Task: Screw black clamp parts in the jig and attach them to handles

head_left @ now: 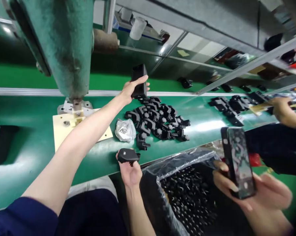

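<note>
My left hand (128, 91) is stretched across the bench, closed around a black rectangular box (139, 91). Nearer to me, my right hand (131, 172) is palm up, with its fingers wrapped round a black plastic part (127, 155) that has a round screw head on its face. Between the two hands lies a clear plastic bag of small metal pieces (125, 130). Just right of it is a heap of black plastic parts (157, 119), some with grey star-shaped knobs.
At left, a green press (71, 49) stands over a cream fixture plate (61, 131). A plastic-lined bin (160, 183) of black parts sits below the bench edge. Another person's hand (270, 193) holds a phone (238, 164); a co-worker's hand (285, 111) is farther right.
</note>
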`<state>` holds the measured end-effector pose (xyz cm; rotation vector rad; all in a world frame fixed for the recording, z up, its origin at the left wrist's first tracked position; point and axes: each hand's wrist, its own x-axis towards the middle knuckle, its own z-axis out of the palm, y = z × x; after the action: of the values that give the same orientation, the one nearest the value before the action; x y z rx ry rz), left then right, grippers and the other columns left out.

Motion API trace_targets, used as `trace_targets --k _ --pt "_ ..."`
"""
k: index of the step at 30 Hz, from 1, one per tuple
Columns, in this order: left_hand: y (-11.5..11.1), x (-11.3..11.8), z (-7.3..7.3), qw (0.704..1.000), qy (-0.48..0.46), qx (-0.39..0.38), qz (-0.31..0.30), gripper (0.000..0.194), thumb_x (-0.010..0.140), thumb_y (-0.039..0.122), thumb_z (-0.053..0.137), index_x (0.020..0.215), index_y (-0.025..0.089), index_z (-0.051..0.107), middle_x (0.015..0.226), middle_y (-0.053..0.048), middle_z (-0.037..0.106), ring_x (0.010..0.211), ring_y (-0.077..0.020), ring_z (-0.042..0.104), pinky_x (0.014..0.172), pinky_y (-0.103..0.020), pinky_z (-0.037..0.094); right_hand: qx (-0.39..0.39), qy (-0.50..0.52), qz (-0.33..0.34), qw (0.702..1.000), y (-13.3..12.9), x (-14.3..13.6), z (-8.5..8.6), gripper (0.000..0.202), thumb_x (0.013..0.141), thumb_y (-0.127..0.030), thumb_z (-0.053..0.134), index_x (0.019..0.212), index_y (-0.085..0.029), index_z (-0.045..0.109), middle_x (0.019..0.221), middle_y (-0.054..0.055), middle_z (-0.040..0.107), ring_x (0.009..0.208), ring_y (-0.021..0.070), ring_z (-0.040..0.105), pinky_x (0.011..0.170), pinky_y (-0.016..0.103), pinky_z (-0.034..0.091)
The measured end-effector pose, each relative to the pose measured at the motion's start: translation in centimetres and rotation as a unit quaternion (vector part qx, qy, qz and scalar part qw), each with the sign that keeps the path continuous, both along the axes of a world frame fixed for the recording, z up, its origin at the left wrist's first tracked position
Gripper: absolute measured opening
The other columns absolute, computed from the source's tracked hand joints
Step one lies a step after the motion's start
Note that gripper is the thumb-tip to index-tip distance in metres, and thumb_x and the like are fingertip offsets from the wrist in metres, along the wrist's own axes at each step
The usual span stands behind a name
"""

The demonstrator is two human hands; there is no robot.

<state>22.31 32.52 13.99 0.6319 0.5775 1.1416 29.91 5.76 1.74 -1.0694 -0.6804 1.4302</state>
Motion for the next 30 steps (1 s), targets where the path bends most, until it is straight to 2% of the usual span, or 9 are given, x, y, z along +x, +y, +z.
trace_targets --k 3,6,12,15,17,20,23,26,30 --pt "-6.0 -2.9 1.4 0.998 -0.020 0.037 -0.046 0.025 0.089 0.033 0.057 0.098 0.010 0.063 0.092 -0.006 0.072 0.093 -0.0200 0.069 0.086 -0.033 0.055 -0.037 0.085 0.016 0.996 -0.3 -2.3 1.4 0.056 0.073 -0.069 0.057 0.107 -0.025 0.062 0.108 0.008 0.066 0.103 0.0239 0.061 0.098 0.048 0.045" --pt "-13.0 -6.4 1.1 1.000 -0.017 0.003 -0.025 0.021 0.091 0.026 0.051 0.097 0.011 0.063 0.099 -0.007 0.072 0.103 -0.0232 0.067 0.090 -0.036 0.056 -0.064 0.157 0.027 0.985 -0.8 -4.1 2.1 0.051 0.076 -0.067 0.055 0.105 -0.026 0.062 0.107 0.006 0.066 0.101 0.0230 0.062 0.100 0.048 0.044" --pt "-26.3 -13.9 -4.3 0.994 0.049 -0.068 0.076 0.034 0.090 0.042 0.046 0.106 0.021 0.068 0.111 -0.009 0.071 0.103 -0.0275 0.068 0.090 -0.044 0.059 -0.078 0.225 0.024 0.971 -1.8 -4.9 1.0 0.042 0.072 -0.057 0.065 0.102 -0.027 0.063 0.104 0.003 0.064 0.092 0.0187 0.059 0.083 0.038 0.051" --pt "-31.7 -17.1 -6.7 0.986 0.070 -0.089 0.119 0.040 0.087 0.050 0.051 0.111 0.023 0.068 0.113 -0.012 0.070 0.097 -0.0294 0.070 0.079 -0.043 0.062 -0.068 0.260 0.041 0.962 -2.0 -4.6 0.0 0.049 0.066 -0.053 0.071 0.105 -0.025 0.063 0.098 0.001 0.062 0.080 0.0141 0.054 0.071 0.029 0.050" --pt "-34.6 -18.7 -7.7 0.984 0.076 -0.105 0.124 0.048 0.082 0.054 0.057 0.115 0.021 0.066 0.115 -0.014 0.069 0.094 -0.0286 0.070 0.077 -0.040 0.061 -0.066 0.279 0.062 0.956 -2.2 -4.4 -0.4 0.056 0.060 -0.050 0.074 0.108 -0.022 0.063 0.093 0.001 0.059 0.081 0.0134 0.053 0.073 0.027 0.051" --pt "-37.7 -19.8 -8.8 0.978 0.097 -0.128 0.131 0.059 0.073 0.056 0.069 0.118 0.018 0.064 0.112 -0.014 0.069 0.091 -0.0263 0.069 0.078 -0.035 0.059 -0.085 0.310 0.106 0.941 -2.5 -4.4 -0.5 0.059 0.057 -0.042 0.075 0.110 -0.020 0.062 0.092 0.000 0.058 0.089 0.0144 0.054 0.081 0.029 0.051" --pt "-38.8 -19.4 -9.5 0.963 0.140 -0.145 0.181 0.061 0.067 0.051 0.077 0.117 0.019 0.063 0.107 -0.012 0.069 0.086 -0.0228 0.068 0.077 -0.031 0.057 -0.098 0.331 0.139 0.928 -2.9 -5.0 -0.2 0.056 0.056 -0.035 0.071 0.110 -0.023 0.061 0.094 -0.001 0.057 0.082 0.0122 0.052 0.073 0.026 0.050" --pt "-38.4 -18.4 -9.8 0.948 0.174 -0.162 0.212 0.062 0.065 0.049 0.080 0.116 0.019 0.062 0.108 -0.012 0.068 0.087 -0.0221 0.067 0.075 -0.030 0.055 -0.100 0.293 0.141 0.940 -2.9 -5.8 0.3 0.049 0.057 -0.029 0.070 0.104 -0.026 0.062 0.097 0.000 0.058 0.076 0.0113 0.049 0.067 0.026 0.047" --pt "-36.9 -17.5 -9.9 0.936 0.184 -0.185 0.238 0.067 0.062 0.049 0.081 0.118 0.019 0.060 0.111 -0.010 0.066 0.099 -0.0226 0.063 0.080 -0.028 0.052 -0.097 0.133 0.166 0.972 -2.5 -6.2 0.7 0.037 0.057 -0.020 0.073 0.093 -0.020 0.065 0.092 0.003 0.061 0.073 0.0120 0.051 0.064 0.026 0.044"
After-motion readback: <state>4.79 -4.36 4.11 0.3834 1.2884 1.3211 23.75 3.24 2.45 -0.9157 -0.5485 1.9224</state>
